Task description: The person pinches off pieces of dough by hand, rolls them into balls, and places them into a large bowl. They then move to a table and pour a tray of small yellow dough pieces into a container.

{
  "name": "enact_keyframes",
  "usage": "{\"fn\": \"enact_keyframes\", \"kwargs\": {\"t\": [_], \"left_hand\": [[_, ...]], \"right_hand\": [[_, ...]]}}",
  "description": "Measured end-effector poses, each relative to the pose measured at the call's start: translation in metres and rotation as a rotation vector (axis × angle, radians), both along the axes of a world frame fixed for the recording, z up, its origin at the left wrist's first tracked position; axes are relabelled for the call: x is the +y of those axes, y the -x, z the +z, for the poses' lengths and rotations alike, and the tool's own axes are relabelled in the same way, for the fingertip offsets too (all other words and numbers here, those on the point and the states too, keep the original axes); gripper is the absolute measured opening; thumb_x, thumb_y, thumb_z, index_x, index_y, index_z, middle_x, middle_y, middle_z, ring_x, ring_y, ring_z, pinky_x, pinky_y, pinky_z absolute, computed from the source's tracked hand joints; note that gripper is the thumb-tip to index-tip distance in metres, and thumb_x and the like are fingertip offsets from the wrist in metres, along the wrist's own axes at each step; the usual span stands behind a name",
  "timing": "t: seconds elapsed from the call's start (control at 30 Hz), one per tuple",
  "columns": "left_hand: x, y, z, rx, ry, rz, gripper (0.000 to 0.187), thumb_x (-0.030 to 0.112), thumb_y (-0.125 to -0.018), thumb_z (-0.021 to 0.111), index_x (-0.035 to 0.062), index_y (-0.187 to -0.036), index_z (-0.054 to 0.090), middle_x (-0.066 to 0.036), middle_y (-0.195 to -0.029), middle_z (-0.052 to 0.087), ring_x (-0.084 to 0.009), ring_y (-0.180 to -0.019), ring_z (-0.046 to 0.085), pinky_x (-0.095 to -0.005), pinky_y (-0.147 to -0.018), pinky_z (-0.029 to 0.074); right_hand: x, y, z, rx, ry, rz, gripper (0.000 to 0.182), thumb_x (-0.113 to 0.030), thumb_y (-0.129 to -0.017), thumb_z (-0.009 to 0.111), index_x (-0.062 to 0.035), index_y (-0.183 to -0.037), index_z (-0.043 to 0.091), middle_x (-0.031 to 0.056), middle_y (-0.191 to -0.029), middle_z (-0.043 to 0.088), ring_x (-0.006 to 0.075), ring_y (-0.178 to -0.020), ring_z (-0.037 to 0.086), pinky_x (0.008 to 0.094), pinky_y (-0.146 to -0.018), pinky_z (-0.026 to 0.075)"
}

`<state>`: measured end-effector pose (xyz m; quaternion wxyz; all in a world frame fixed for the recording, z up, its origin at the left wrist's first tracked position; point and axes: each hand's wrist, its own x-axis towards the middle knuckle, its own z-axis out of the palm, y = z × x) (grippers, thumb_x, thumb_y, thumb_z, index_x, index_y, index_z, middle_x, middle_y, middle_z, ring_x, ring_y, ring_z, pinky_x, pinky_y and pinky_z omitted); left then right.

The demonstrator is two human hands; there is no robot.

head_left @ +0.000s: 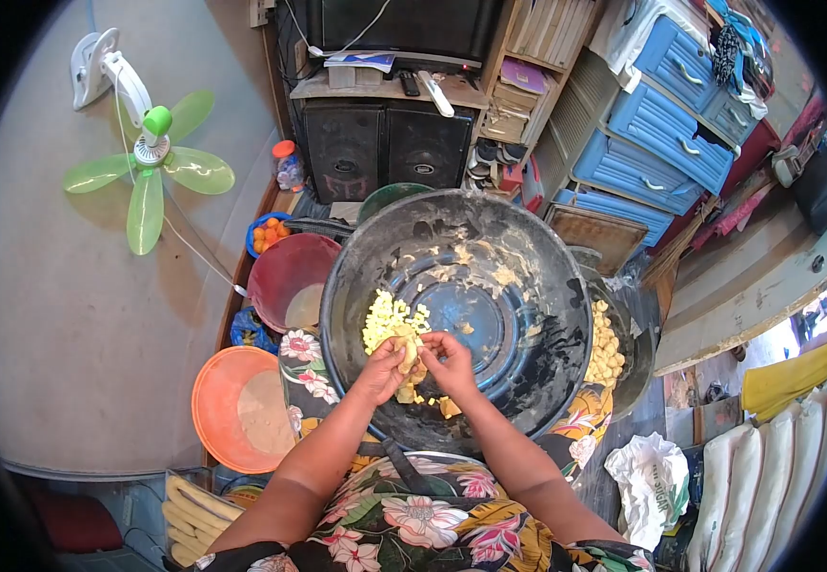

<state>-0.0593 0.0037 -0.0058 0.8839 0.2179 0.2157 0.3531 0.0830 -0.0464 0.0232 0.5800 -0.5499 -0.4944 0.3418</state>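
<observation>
A large dark basin (337,276) rests over my lap, its inside smeared with pale dough residue. Low in the basin, my left hand (385,370) is closed around a piece of yellowish dough (410,356). From the other side, the fingers of my right hand (449,362) pinch the same dough. Just beyond my left hand lies a pile of small yellow cubes (385,319), which look like cheese. A few loose cubes and small dough lumps (449,408) sit below my hands on the basin's near side. My fingers hide part of the dough.
To the right, dough balls (604,348) fill part of another dark basin (637,362). An orange tub (213,405) and a red tub (275,276) stand at left. A white plastic bag (650,481) lies at lower right. A green fan (151,153) is wall-mounted at upper left.
</observation>
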Motion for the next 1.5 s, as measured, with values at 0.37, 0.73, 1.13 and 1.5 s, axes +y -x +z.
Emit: {"fn": "enact_keyframes", "kwargs": {"t": [0.37,0.73,1.13,1.5], "left_hand": [[-0.002,-0.003,-0.010,0.152,-0.101,0.094,0.022,0.008,-0.089,0.050,0.0045,-0.111,0.049,-0.005,-0.104,0.055,-0.0132,-0.092,0.056,-0.0269,-0.080,0.046],[0.004,0.003,-0.007,-0.086,0.006,0.035,0.022,0.015,-0.091,0.045,0.0061,-0.111,0.049,-0.006,-0.101,0.057,-0.0149,-0.084,0.057,-0.0279,-0.070,0.047],[-0.004,-0.004,-0.004,0.066,-0.055,0.109,0.023,0.018,-0.094,0.041,0.0072,-0.114,0.045,-0.004,-0.106,0.053,-0.0130,-0.092,0.053,-0.0281,-0.081,0.043],[-0.010,-0.006,0.018,0.135,-0.077,-0.022,0.035,0.016,-0.095,0.035,0.0081,-0.129,0.039,-0.006,-0.107,0.049,-0.0143,-0.096,0.050,-0.0270,-0.085,0.042]], "right_hand": [[-0.002,-0.002,0.014,-0.387,0.111,0.068,0.015,-0.011,-0.078,0.063,-0.0010,-0.090,0.063,0.0057,-0.073,0.057,0.0104,-0.059,0.050,0.0240,-0.057,0.042],[0.001,-0.006,0.006,0.294,0.248,0.176,0.013,-0.007,-0.084,0.058,-0.0002,-0.095,0.058,-0.0019,-0.078,0.057,0.0041,-0.068,0.050,0.0202,-0.062,0.042],[-0.003,0.014,0.018,-0.338,0.159,0.011,0.022,-0.009,-0.077,0.064,0.0012,-0.097,0.061,0.0088,-0.075,0.056,0.0135,-0.064,0.056,0.0241,-0.062,0.044],[0.003,-0.005,-0.025,-0.390,0.139,0.375,0.025,-0.021,-0.081,0.062,-0.0026,-0.098,0.061,0.0194,-0.128,0.035,0.0339,-0.117,0.037,0.0392,-0.099,0.029]]}}
